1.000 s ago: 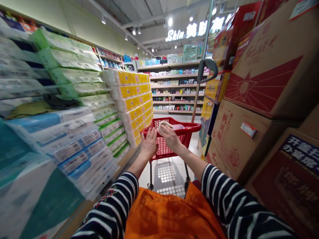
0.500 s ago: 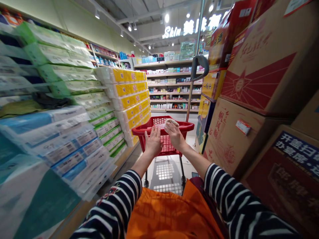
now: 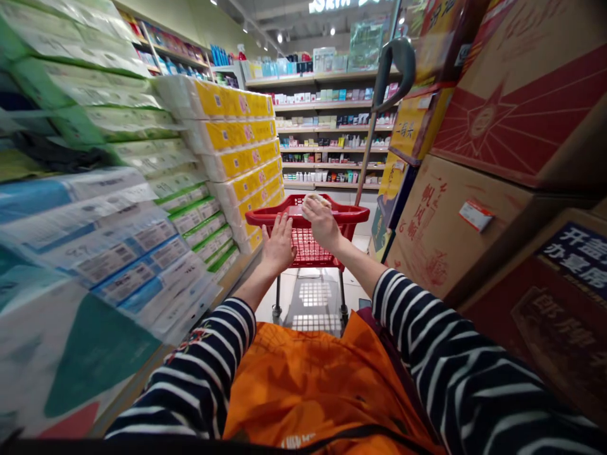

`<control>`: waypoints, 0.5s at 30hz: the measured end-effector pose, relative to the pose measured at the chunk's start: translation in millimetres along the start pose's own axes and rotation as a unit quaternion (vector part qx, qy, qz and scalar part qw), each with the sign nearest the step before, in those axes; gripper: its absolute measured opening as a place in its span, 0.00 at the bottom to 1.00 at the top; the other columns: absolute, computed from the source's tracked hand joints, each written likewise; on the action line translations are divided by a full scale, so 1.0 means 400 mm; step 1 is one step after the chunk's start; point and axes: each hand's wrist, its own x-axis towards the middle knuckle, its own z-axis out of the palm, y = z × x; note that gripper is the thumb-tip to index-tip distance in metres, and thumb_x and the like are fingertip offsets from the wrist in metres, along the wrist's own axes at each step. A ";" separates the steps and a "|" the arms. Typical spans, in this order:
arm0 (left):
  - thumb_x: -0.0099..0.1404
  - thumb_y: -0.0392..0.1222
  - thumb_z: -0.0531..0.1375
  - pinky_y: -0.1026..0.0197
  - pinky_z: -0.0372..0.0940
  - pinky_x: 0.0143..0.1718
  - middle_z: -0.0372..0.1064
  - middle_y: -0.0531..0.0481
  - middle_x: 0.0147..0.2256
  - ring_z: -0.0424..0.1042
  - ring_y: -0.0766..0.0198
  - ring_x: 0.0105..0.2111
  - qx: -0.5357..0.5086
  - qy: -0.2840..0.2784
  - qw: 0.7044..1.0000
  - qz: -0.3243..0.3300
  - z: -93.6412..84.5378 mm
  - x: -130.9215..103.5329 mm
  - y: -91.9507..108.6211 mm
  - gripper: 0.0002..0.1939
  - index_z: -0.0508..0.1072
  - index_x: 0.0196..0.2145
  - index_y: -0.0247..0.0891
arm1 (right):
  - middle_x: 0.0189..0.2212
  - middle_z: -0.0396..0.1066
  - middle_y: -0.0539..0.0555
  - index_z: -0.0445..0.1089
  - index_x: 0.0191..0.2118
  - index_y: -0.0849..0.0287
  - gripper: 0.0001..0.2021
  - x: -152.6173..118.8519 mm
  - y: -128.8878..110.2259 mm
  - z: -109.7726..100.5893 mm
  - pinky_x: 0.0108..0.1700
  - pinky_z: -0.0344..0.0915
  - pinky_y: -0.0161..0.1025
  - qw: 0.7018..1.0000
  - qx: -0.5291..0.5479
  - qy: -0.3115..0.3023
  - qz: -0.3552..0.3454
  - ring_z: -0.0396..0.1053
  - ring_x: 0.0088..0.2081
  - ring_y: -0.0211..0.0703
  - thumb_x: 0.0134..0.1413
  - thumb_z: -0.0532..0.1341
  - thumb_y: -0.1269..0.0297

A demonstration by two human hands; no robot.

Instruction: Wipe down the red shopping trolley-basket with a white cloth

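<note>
A red wheeled shopping basket (image 3: 310, 246) stands in the aisle ahead of me. My left hand (image 3: 277, 245) lies flat against its near rim, fingers spread and pointing up. My right hand (image 3: 323, 223) rests on the rim beside it, closed around a pale cloth (image 3: 317, 200) that shows above the fingers. A grey handle on a long pole (image 3: 397, 60) rises from the basket's right side. Both my sleeves are striped, and an orange apron covers my front.
Packs of tissue paper (image 3: 142, 208) in blue, green and yellow wrapping fill the left shelves. Large stacked cardboard boxes (image 3: 497, 164) wall off the right side. Shelves of small bottles (image 3: 332, 133) cross the far end. The tiled floor (image 3: 310, 297) runs between them.
The basket and both hands have shifted slightly left and up in view as my head tilted down. My grip on the cloth and the flat left palm look the same.
</note>
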 end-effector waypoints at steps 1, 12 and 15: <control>0.57 0.39 0.53 0.38 0.34 0.64 0.35 0.38 0.67 0.36 0.53 0.67 -0.006 0.006 1.000 -0.019 0.010 -0.010 -0.016 0.39 0.46 0.65 0.29 | 0.59 0.60 0.61 0.68 0.54 0.64 0.19 0.012 -0.030 0.017 0.65 0.51 0.50 1.000 0.004 -0.014 -0.019 0.53 0.63 0.50 0.61 0.49 0.75; 0.56 0.41 0.55 0.38 0.33 0.64 0.36 0.35 0.67 0.37 0.50 0.66 -0.038 0.035 0.984 -0.170 0.092 -0.069 -0.158 0.43 0.42 0.65 0.28 | 0.63 0.53 0.59 0.62 0.58 0.68 0.19 0.053 -0.103 0.050 0.67 0.41 0.52 0.987 -0.047 -0.098 -0.120 0.46 0.65 0.51 0.66 0.45 0.71; 0.56 0.41 0.56 0.38 0.37 0.63 0.37 0.35 0.67 0.39 0.50 0.66 -0.041 0.028 0.982 -0.182 0.111 -0.095 -0.161 0.43 0.43 0.65 0.31 | 0.62 0.55 0.58 0.63 0.57 0.66 0.18 0.018 -0.126 0.140 0.67 0.41 0.52 0.978 -0.019 -0.095 -0.187 0.45 0.66 0.51 0.66 0.45 0.70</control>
